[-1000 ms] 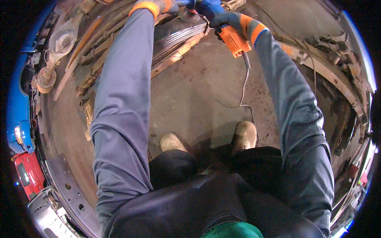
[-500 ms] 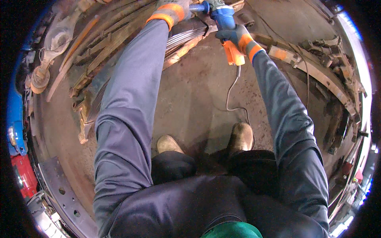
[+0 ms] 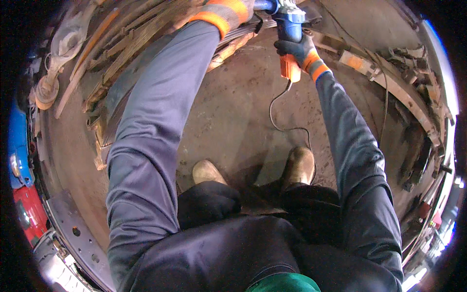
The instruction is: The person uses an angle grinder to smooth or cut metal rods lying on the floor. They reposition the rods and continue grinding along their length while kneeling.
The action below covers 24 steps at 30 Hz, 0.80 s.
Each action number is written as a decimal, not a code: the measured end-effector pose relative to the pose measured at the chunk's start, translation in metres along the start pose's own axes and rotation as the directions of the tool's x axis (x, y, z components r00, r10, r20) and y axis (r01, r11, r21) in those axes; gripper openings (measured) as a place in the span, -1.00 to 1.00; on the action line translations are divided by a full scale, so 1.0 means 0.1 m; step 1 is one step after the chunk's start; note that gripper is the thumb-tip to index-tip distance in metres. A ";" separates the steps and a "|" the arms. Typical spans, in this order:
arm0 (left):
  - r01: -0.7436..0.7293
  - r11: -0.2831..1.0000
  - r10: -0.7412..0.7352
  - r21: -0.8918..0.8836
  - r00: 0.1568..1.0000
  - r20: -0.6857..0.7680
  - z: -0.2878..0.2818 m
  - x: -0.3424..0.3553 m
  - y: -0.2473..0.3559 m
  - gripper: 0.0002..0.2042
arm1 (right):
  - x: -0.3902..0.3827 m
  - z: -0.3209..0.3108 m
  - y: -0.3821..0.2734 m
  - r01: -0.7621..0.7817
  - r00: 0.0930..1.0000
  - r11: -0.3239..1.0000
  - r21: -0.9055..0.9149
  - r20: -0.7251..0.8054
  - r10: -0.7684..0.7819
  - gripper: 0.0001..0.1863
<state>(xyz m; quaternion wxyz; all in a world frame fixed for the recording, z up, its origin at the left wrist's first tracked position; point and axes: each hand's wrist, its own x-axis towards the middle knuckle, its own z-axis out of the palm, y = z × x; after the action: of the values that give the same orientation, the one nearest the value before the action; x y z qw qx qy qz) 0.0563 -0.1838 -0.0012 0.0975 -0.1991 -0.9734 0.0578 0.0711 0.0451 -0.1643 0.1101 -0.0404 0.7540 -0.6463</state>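
At the top edge of the head view, an angle grinder [image 3: 290,30] with a blue body and orange rear end is held in both my gloved hands. My right hand [image 3: 297,48] wraps round its body, just ahead of the orange end. My left hand [image 3: 227,13] is closed on the blue side handle [image 3: 265,5]; part of its fingers lies beyond the picture's edge. A power cord [image 3: 273,111] runs from the grinder's rear down to the floor by my right boot. Beneath the tool lies a stack of leaf springs [image 3: 238,41]. The grinder's disc is not clearly visible.
Long curved metal leaves [image 3: 136,46] lie to the left, near an axle-like part [image 3: 63,46]. On the right another curved leaf spring [image 3: 396,92] rests beside piled metal pieces. My boots [image 3: 299,164] stand on the concrete floor. A perforated steel beam [image 3: 78,233] is at lower left.
Both hands have moved the grinder slightly right and up in the picture. The cord has shifted with it. My grip is the same on both sides.
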 end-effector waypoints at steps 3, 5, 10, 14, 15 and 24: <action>0.112 0.992 -0.119 0.060 0.986 0.114 -0.13 -0.10 -0.01 -0.74 | 0.06 0.07 -0.08 -0.073 0.996 0.995 -0.071 0.041 0.076 -0.55; 0.086 0.996 -0.088 0.020 0.985 0.148 -0.14 -0.13 -0.01 -0.75 | 0.01 0.08 -0.13 -0.053 0.998 0.995 -0.084 0.027 0.055 -0.57; 0.066 0.998 -0.064 -0.011 0.989 0.134 -0.13 -0.17 0.08 -0.74 | -0.13 0.01 -0.26 -0.048 0.997 0.995 -0.084 0.060 0.053 -0.60; 0.118 0.993 -0.113 -0.010 0.969 0.221 -0.19 -0.17 0.01 -0.74 | 0.00 0.00 -0.15 -0.031 0.999 0.986 -0.163 0.040 0.038 -0.54; 0.127 0.992 -0.120 -0.019 0.969 0.217 -0.21 -0.23 -0.06 -0.74 | 0.02 0.08 -0.21 -0.044 0.996 0.983 -0.179 0.063 0.056 -0.51; 0.120 0.987 -0.094 -0.109 0.973 0.212 -0.09 -0.28 -0.18 -0.71 | -0.03 0.09 -0.28 -0.013 0.997 0.971 -0.239 0.074 0.031 -0.60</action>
<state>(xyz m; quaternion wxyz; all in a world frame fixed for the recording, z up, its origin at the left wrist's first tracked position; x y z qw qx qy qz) 0.0768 -0.2110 0.0055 -0.0134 -0.1448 -0.9893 0.0136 0.0733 0.0320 -0.1375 0.1406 -0.0698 0.8216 -0.5480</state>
